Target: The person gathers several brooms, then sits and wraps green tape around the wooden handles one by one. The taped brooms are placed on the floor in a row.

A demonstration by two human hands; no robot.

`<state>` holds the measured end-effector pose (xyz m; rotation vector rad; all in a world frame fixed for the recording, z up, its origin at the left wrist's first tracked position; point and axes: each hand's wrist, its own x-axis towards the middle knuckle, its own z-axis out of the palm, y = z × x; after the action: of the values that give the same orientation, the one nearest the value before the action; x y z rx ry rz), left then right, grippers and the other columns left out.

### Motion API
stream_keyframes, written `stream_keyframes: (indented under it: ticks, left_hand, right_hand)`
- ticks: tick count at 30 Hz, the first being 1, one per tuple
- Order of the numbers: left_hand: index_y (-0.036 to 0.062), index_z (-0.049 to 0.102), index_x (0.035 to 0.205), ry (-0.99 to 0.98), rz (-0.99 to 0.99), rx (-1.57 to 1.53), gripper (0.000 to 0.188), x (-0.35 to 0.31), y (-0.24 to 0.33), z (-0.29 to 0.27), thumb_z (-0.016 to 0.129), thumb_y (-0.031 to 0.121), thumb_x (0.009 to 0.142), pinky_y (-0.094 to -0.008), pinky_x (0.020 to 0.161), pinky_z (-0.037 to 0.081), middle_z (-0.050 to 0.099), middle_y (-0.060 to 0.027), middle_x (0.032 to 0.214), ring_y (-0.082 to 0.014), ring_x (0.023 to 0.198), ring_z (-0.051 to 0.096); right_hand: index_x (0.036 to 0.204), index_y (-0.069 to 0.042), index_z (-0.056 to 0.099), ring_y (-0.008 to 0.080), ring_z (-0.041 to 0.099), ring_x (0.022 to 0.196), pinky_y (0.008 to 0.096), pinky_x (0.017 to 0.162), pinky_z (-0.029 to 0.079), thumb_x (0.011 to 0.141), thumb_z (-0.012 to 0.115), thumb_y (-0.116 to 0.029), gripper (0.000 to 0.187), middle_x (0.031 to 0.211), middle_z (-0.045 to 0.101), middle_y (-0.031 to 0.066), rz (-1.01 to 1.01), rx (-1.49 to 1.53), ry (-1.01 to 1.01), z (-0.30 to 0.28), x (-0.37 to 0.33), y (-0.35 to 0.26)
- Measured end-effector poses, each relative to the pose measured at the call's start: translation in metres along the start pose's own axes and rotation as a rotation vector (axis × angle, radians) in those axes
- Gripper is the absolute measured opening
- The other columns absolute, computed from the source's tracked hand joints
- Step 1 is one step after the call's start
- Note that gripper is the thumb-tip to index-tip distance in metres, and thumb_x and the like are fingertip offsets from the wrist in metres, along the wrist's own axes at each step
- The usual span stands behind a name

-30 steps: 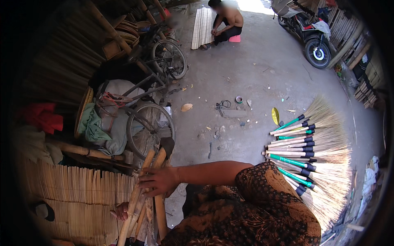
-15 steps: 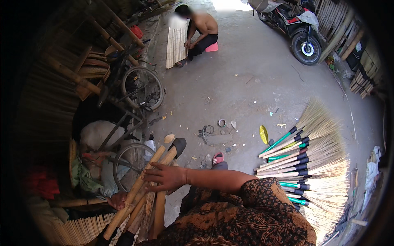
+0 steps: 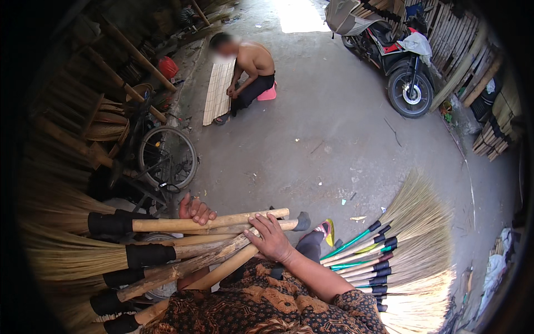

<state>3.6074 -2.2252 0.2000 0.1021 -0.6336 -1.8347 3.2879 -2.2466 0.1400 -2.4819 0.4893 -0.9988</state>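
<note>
Several straw brooms with bamboo and wooden handles lie in a loose bundle across the front of my body. Their bristles [image 3: 72, 253] fan out at the left, bound with black sleeves at the necks. My left hand [image 3: 197, 210] is wrapped from behind around the uppermost bamboo handle [image 3: 167, 225], its fingertips curled over the top. Around the handle ends, my right hand [image 3: 271, 238] closes from above. A dark cap [image 3: 302, 221] covers one handle's end, just past the right hand. The left forearm is mostly hidden under the handles.
More brooms [image 3: 384, 256] with green and pale handles are fanned on the floor at right. A bicycle [image 3: 167, 157] stands at left, a motorcycle [image 3: 389, 50] at far right. Further off, a person [image 3: 250, 69] sits on a pink stool, holding a slatted bamboo panel [image 3: 218, 92].
The broom bundle has swung from steeply slanted to nearly level, its bristles now showing at left. Both hands moved with it, the right one rightward. My view has shifted too.
</note>
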Motion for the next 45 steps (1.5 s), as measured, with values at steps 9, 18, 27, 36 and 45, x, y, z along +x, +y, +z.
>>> stream_keyframes:
  ticks: [9, 18, 27, 36, 45]
  left_hand:
    - [0.0083, 0.073, 0.083, 0.266, -0.425, -0.315, 0.066, 0.266, -0.234, -0.072, 0.027, 0.043, 0.116, -0.0464, 0.103, 0.049, 0.069, -0.0071, 0.073, -0.0265, 0.087, 0.07]
    - [-0.0014, 0.075, 0.092, 0.465, -0.776, -0.392, 0.073, 0.393, -0.348, -0.078, 0.026, 0.047, 0.116, -0.0471, 0.102, 0.049, 0.064, -0.016, 0.082, -0.0319, 0.092, 0.063]
    - [0.0002, 0.068, 0.106, 0.735, -0.899, -0.304, 0.049, 0.441, -0.423, -0.189, 0.059, 0.048, 0.101, -0.0506, 0.095, 0.056, 0.066, -0.0146, 0.092, -0.0329, 0.09, 0.068]
    - [-0.0038, 0.066, 0.123, 0.537, -1.108, -0.427, 0.067, 0.482, -0.441, -0.365, 0.062, 0.057, 0.097, -0.053, 0.097, 0.057, 0.069, -0.0187, 0.103, -0.036, 0.099, 0.068]
    - [0.0114, 0.068, 0.14, 1.014, -1.152, 0.146, 0.098, 0.564, -0.36, -0.407, 0.047, 0.093, 0.09, -0.0462, 0.11, 0.052, 0.07, -0.0154, 0.132, -0.0317, 0.122, 0.065]
  right_hand:
    - [0.142, -0.008, 0.053, 0.0472, 0.052, 0.134, 0.067, 0.111, 0.04, 0.065, 0.092, -0.041, 0.093, 0.146, 0.053, 0.0261, 0.516, -0.15, 0.235, -0.12, -0.15, 0.116]
    - [0.143, 0.001, 0.052, 0.0466, 0.053, 0.13, 0.0583, 0.112, 0.041, 0.058, 0.098, -0.039, 0.105, 0.142, 0.055, 0.0262, 1.102, -0.267, 0.352, -0.134, -0.177, 0.122]
    - [0.15, 0.007, 0.046, 0.0441, 0.057, 0.123, 0.05, 0.11, 0.047, 0.064, 0.093, -0.036, 0.108, 0.134, 0.059, 0.0266, 1.505, -0.248, 0.362, -0.131, -0.147, 0.193]
    - [0.149, 0.006, 0.049, 0.0474, 0.065, 0.116, 0.0519, 0.104, 0.053, 0.07, 0.089, -0.038, 0.098, 0.128, 0.066, 0.0282, 1.925, -0.053, 0.418, -0.116, -0.052, 0.312]
    - [0.134, -0.001, 0.067, 0.0267, 0.075, 0.095, 0.0399, 0.084, 0.059, 0.089, 0.081, -0.04, 0.062, 0.109, 0.077, 0.0119, 2.097, 1.124, 0.942, -0.08, -0.011, 0.473]
